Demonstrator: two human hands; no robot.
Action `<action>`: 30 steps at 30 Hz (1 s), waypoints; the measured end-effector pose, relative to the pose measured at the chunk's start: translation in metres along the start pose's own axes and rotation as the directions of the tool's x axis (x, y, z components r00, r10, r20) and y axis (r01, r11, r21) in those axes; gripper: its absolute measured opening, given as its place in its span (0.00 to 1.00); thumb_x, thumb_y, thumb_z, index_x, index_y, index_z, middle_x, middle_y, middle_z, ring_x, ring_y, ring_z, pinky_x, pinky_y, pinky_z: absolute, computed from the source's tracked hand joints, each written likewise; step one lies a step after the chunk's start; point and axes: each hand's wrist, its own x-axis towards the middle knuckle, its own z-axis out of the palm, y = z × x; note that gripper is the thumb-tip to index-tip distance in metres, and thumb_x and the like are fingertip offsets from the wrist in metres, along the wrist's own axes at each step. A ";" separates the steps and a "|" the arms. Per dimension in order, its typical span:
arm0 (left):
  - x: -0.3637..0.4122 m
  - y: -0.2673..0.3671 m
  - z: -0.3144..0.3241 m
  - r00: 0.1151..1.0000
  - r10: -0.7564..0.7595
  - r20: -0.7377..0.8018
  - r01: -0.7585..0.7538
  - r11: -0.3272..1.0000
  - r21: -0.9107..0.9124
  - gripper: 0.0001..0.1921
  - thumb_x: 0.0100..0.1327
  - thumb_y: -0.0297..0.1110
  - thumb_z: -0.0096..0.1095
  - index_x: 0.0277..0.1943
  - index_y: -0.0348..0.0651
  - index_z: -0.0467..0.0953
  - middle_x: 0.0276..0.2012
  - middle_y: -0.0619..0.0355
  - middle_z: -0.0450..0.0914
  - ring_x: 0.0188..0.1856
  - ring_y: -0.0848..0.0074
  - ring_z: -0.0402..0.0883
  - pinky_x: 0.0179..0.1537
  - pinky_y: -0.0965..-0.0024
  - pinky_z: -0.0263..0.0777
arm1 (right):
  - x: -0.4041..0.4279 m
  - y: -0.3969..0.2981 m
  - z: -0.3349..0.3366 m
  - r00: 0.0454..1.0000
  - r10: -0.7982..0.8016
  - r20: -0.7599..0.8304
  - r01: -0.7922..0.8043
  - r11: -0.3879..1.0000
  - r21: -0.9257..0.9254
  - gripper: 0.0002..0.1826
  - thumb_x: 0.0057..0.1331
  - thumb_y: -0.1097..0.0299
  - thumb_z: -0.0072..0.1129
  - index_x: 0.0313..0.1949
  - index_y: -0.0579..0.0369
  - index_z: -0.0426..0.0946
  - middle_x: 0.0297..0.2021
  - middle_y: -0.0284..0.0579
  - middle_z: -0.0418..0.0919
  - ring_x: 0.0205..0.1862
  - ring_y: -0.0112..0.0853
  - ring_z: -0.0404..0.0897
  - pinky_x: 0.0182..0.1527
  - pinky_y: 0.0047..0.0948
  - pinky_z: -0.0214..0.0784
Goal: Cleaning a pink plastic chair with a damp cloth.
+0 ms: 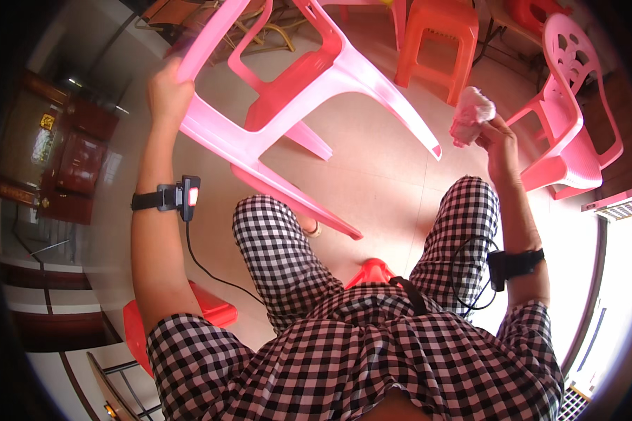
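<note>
My left hand (169, 96) grips a part of a pink plastic chair (274, 139) at the upper left. The chair is tilted, with its legs pointing toward me and to the right. One leg reaches down close to my left knee. A crumpled white and pink cloth (472, 117) hangs from the fingers of my right hand (497, 141), to the right of the chair and apart from it.
A red plastic stool (440, 47) stands beyond the chair. Another pink chair (569, 126) with a cut-out backrest is at the right. Below me shows a red seat edge (371, 271), and a red plastic item (213, 305) lies by my left elbow. Wooden doors (76, 158) are far left.
</note>
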 end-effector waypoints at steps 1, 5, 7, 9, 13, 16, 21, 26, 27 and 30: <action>-0.001 -0.001 0.000 1.000 -0.016 0.014 0.016 1.000 0.004 0.15 0.49 0.27 0.57 0.42 0.45 0.78 0.32 0.42 0.82 0.38 0.47 0.80 0.39 0.53 0.72 | 0.004 -0.001 0.010 0.999 -0.025 -0.020 0.023 0.997 -0.072 0.18 0.64 0.73 0.48 0.53 0.60 0.75 0.43 0.42 0.82 0.49 0.31 0.79 0.54 0.31 0.68; 0.002 0.017 0.004 0.999 -0.036 0.040 0.038 0.998 -0.052 0.15 0.48 0.26 0.58 0.41 0.45 0.78 0.31 0.42 0.81 0.37 0.47 0.81 0.39 0.53 0.72 | 0.053 0.052 0.073 0.980 0.023 0.197 -0.008 0.997 -0.076 0.14 0.59 0.75 0.51 0.42 0.70 0.78 0.26 0.48 0.79 0.22 0.33 0.78 0.21 0.31 0.68; 0.003 0.016 0.002 0.999 -0.033 0.040 0.034 0.999 -0.011 0.15 0.48 0.26 0.58 0.41 0.45 0.78 0.31 0.43 0.81 0.37 0.47 0.81 0.39 0.54 0.72 | 0.055 0.040 0.142 0.966 0.020 0.259 0.082 0.923 -0.375 0.18 0.61 0.66 0.58 0.52 0.50 0.80 0.32 0.44 0.81 0.28 0.35 0.80 0.27 0.33 0.72; 0.008 0.020 0.004 0.999 -0.025 0.037 0.024 0.999 0.021 0.15 0.48 0.26 0.58 0.41 0.45 0.79 0.31 0.43 0.81 0.37 0.47 0.81 0.39 0.54 0.72 | 0.065 0.049 0.178 0.838 -0.467 0.281 0.539 0.631 -0.558 0.26 0.64 0.59 0.60 0.62 0.42 0.72 0.57 0.41 0.75 0.58 0.44 0.71 0.60 0.37 0.65; 0.015 0.020 0.000 0.999 0.006 0.045 -0.001 0.995 -0.099 0.16 0.46 0.26 0.60 0.41 0.43 0.78 0.30 0.44 0.81 0.34 0.51 0.81 0.37 0.56 0.72 | 0.076 0.042 0.197 0.784 -0.552 0.282 0.620 0.691 -0.371 0.24 0.66 0.65 0.56 0.62 0.43 0.71 0.60 0.43 0.73 0.60 0.46 0.70 0.61 0.38 0.64; 0.019 0.009 -0.003 0.998 0.031 0.045 -0.025 0.991 -0.128 0.18 0.42 0.28 0.64 0.40 0.43 0.79 0.29 0.46 0.82 0.32 0.55 0.82 0.36 0.58 0.73 | 0.064 0.052 0.175 0.816 -0.463 0.347 0.488 0.873 0.018 0.22 0.64 0.83 0.46 0.58 0.66 0.71 0.43 0.45 0.77 0.45 0.31 0.76 0.46 0.29 0.75; 0.013 0.040 -0.008 0.988 -0.069 0.141 0.095 0.978 -0.187 0.18 0.44 0.37 0.68 0.41 0.46 0.81 0.31 0.51 0.84 0.35 0.59 0.84 0.39 0.61 0.74 | 0.035 0.054 0.155 0.957 -0.251 0.143 0.248 0.968 0.036 0.14 0.68 0.80 0.47 0.51 0.70 0.76 0.41 0.44 0.76 0.44 0.30 0.80 0.37 0.26 0.75; 0.016 0.046 -0.005 0.968 -0.031 0.251 0.102 0.956 -0.275 0.31 0.44 0.62 0.75 0.40 0.42 0.82 0.31 0.52 0.84 0.35 0.65 0.83 0.40 0.65 0.74 | 0.051 0.079 0.169 0.896 -0.441 -0.053 0.429 0.889 -0.159 0.12 0.67 0.71 0.52 0.45 0.65 0.78 0.31 0.37 0.74 0.27 0.22 0.71 0.27 0.24 0.64; 0.010 0.041 -0.006 0.965 -0.044 0.260 0.136 0.929 -0.344 0.34 0.44 0.65 0.74 0.40 0.41 0.82 0.31 0.53 0.83 0.35 0.67 0.83 0.39 0.66 0.74 | 0.040 0.056 0.183 0.952 -0.307 -0.013 0.307 0.951 0.044 0.12 0.67 0.71 0.52 0.46 0.64 0.78 0.32 0.36 0.75 0.27 0.22 0.71 0.28 0.24 0.65; 0.013 0.038 -0.007 0.953 -0.072 0.293 0.191 0.896 -0.400 0.35 0.49 0.69 0.69 0.39 0.39 0.82 0.30 0.55 0.83 0.34 0.71 0.81 0.39 0.67 0.73 | 0.028 -0.040 0.205 0.966 -0.256 -0.039 0.257 0.931 0.260 0.14 0.69 0.70 0.50 0.49 0.64 0.77 0.34 0.33 0.74 0.30 0.22 0.71 0.30 0.22 0.65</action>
